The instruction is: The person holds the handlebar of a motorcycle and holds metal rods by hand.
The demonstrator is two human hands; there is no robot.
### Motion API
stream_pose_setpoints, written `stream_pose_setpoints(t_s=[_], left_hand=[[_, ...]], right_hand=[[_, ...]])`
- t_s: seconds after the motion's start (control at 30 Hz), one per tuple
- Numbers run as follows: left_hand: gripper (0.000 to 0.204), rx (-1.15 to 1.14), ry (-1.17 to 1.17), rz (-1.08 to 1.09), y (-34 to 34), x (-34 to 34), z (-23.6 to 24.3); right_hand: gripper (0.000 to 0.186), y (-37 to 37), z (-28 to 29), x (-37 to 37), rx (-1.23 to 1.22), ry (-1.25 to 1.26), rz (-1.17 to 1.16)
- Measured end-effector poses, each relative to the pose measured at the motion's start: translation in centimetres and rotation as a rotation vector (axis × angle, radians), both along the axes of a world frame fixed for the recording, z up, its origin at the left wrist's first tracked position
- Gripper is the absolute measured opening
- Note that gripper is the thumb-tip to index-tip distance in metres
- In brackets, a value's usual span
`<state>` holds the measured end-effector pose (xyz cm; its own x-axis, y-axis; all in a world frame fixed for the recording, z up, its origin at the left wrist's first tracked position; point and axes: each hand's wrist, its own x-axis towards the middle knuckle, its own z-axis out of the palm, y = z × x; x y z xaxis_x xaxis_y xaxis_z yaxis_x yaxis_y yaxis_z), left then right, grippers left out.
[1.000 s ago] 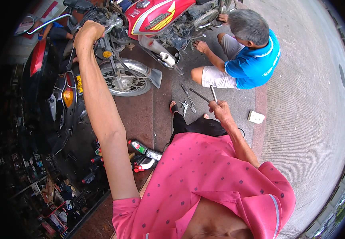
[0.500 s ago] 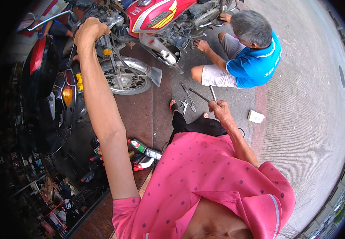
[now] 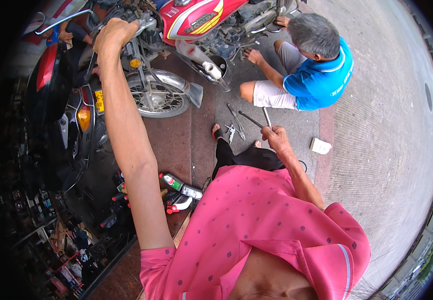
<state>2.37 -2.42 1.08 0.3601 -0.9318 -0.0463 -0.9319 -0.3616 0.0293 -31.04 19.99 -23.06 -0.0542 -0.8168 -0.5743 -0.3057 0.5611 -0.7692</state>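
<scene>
My left arm reaches far forward, and my left hand (image 3: 115, 36) is closed round the handlebar of the red motorcycle (image 3: 196, 22); the grip itself is mostly hidden under the fingers. Close to my body, my right hand (image 3: 278, 139) is closed on two metal rods, a dark rod (image 3: 251, 119) and a silver rod (image 3: 267, 117), which spread apart from the fist. Whether they join inside the hand cannot be seen. Below the rods, pliers-like tools (image 3: 237, 121) and a small silver tool (image 3: 231, 133) lie on the ground.
A person in a blue shirt (image 3: 321, 82) squats beside the motorcycle, hands near its lower side. A black scooter (image 3: 71, 115) stands at left, with another person partly visible behind it. Bottles (image 3: 179, 187) stand near my left elbow. A white box (image 3: 321, 146) lies at right.
The handlebar and my left hand have shifted very slightly. At the far left, the other person's hand has come into view. My right hand and its rods stay in place.
</scene>
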Motion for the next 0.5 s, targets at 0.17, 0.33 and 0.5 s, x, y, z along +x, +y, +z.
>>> stream_pose_setpoints(t_s=[0.17, 0.33, 0.5], left_hand=[[0.052, -0.088, 0.010, 0.024, -0.21, 0.75, -0.84], [0.053, -0.093, 0.025, 0.051, -0.18, 0.39, -0.62], [0.053, -0.072, 0.035, 0.072, -0.07, 0.28, -0.52]], right_hand=[[0.032, 0.09, 0.13, 0.10, -0.006, 0.005, 0.003], [0.033, 0.16, 0.10, 0.05, -0.011, 0.003, 0.003], [0.032, 0.24, 0.29, -0.04, 0.025, 0.014, 0.008]])
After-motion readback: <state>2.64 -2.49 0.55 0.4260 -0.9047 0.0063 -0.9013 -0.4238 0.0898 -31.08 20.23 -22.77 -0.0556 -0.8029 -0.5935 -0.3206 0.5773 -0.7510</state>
